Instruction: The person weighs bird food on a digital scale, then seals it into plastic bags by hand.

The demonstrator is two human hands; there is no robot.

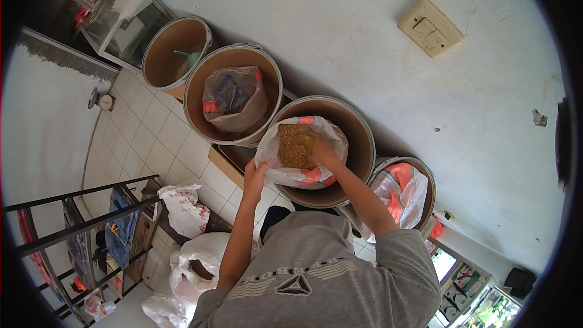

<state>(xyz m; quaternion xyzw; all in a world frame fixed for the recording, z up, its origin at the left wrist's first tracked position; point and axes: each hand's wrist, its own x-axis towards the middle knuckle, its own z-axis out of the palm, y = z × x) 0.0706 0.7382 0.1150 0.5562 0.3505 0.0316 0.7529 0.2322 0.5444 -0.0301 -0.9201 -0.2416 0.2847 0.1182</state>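
A translucent plastic sack [276, 175] with orange-red patches stands with its mouth wide in a brown drum [361, 146]. Inside it lies a heap of golden-brown grain-like bits [293, 150]. My left hand [255, 175] grips the sack's rim on the near left side. Down inside the sack, my right hand [324, 153] is closed around a yellow scoop [307, 143] that rests against the grain; its handle is hidden by the fingers.
Two more drums stand to the upper left, one with a plastic sack [234, 97], the other with a green scoop [188, 59]. Another drum with an orange-and-clear sack [398, 191] is at the right. White bags [185, 209] and a black metal rack [91, 225] are lower left.
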